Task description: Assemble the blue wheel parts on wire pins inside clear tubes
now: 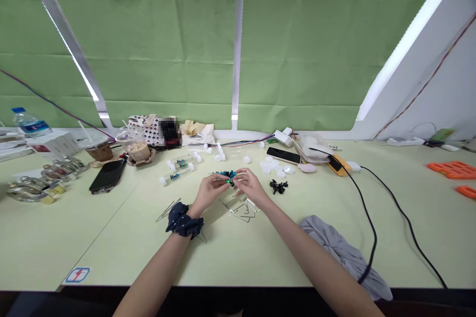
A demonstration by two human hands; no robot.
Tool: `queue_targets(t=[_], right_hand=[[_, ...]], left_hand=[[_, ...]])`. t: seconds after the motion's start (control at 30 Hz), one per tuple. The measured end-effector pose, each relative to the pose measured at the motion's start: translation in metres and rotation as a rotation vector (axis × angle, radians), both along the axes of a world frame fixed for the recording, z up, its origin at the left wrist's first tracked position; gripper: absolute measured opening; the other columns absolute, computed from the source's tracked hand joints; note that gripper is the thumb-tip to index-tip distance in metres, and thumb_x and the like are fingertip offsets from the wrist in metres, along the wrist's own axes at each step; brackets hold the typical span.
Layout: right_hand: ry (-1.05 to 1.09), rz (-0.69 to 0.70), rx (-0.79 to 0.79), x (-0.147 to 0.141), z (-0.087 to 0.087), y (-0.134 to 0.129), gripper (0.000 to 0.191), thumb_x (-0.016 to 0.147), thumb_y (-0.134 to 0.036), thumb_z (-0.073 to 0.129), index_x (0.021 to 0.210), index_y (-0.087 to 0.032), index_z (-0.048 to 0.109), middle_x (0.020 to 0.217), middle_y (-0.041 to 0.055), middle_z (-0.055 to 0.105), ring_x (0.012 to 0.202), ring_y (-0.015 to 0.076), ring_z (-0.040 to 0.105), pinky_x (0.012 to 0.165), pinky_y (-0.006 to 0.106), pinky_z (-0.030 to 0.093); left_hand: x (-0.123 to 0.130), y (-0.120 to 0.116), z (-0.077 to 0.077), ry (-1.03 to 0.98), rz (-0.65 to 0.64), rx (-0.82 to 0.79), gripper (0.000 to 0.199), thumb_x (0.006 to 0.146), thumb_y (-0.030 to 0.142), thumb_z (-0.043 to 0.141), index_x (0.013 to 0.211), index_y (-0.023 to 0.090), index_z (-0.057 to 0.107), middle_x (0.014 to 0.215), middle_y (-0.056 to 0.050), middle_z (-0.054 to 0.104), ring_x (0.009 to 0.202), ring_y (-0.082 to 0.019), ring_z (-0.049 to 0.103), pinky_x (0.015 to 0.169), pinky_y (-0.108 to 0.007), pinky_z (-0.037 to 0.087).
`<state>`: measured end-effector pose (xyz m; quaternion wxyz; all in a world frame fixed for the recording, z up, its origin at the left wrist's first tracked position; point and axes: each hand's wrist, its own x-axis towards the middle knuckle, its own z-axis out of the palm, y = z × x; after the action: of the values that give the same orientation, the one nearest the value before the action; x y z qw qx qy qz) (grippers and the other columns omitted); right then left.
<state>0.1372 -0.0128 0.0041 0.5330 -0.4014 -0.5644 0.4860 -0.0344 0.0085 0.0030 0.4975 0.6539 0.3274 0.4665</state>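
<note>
Both hands meet over the middle of the table, around a small green metallic part (230, 183). My left hand (211, 189), with a dark scrunchie (183, 220) at its wrist, pinches that part from the left. My right hand (250, 187) closes on it from the right. Just behind the fingertips lie small blue and black parts (229, 174), partly covered by the hands. Bent metal hex keys (245, 210) lie below my right hand, and more metal rods (167, 210) are left of the scrunchie. Black knob-like pieces (278, 186) sit to the right.
Clear tubes with white caps (177, 175) lie at the back left, near two drink cups (137, 149) and a dark phone (107, 176). White caps (274, 165), another phone (283, 155), black cables (366, 198) and a grey cloth (340, 250) are on the right.
</note>
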Motion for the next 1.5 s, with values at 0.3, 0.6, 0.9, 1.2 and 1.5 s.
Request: queue_targets(t=[0.3,0.6,0.9,1.2,1.5], right_hand=[[-0.310,-0.201,0.394,-0.008,0.003,-0.005,0.024,0.078,-0.035,0.056,0.097,-0.021,0.059,0.101,0.0072,0.054,0.064,0.0108,0.053,0.053,0.024,0.047],[0.085,-0.634,0.225,0.044,0.000,0.028,0.026,0.084,-0.044,0.040,0.081,-0.020,0.050,0.074,0.0016,0.056,0.052,0.0098,0.045,0.049,0.024,0.039],[0.279,-0.757,0.081,0.077,-0.010,0.049,0.037,0.079,-0.056,0.037,0.082,-0.020,0.047,0.083,0.0048,0.062,0.042,0.0076,0.038,0.039,0.023,0.031],[0.259,-0.871,0.120,0.078,-0.009,0.048,0.036,0.083,-0.054,0.032,0.082,-0.021,0.047,0.057,-0.0020,0.047,0.043,0.0104,0.042,0.043,0.024,0.035],[0.539,-0.686,0.221,0.081,0.004,0.043,0.032,0.078,-0.052,0.046,0.084,-0.021,0.048,0.084,0.0035,0.052,0.059,0.0106,0.053,0.061,0.030,0.048]], left_hand=[[0.017,0.001,0.000,0.573,0.249,0.512,0.007,0.068,0.012,0.054,0.073,0.017,0.054,0.073,-0.002,0.056,0.067,-0.014,0.055,0.062,-0.026,0.046],[0.071,0.063,0.040,0.579,-0.319,0.477,0.031,0.080,0.030,0.051,0.110,0.023,0.053,0.107,-0.007,0.059,0.083,-0.015,0.061,0.069,-0.024,0.048],[0.140,0.129,0.016,1.023,0.252,0.492,0.044,0.079,0.040,0.054,0.105,0.005,0.049,0.116,-0.026,0.048,0.113,-0.038,0.041,0.088,-0.046,0.036],[0.135,0.127,0.009,1.117,0.221,0.573,0.020,0.080,0.019,0.051,0.098,0.010,0.050,0.108,-0.020,0.052,0.109,-0.033,0.044,0.089,-0.045,0.033],[0.011,0.048,0.024,0.715,0.061,0.607,0.021,0.087,0.030,0.039,0.105,0.019,0.045,0.100,-0.008,0.050,0.089,-0.019,0.053,0.081,-0.033,0.043]])
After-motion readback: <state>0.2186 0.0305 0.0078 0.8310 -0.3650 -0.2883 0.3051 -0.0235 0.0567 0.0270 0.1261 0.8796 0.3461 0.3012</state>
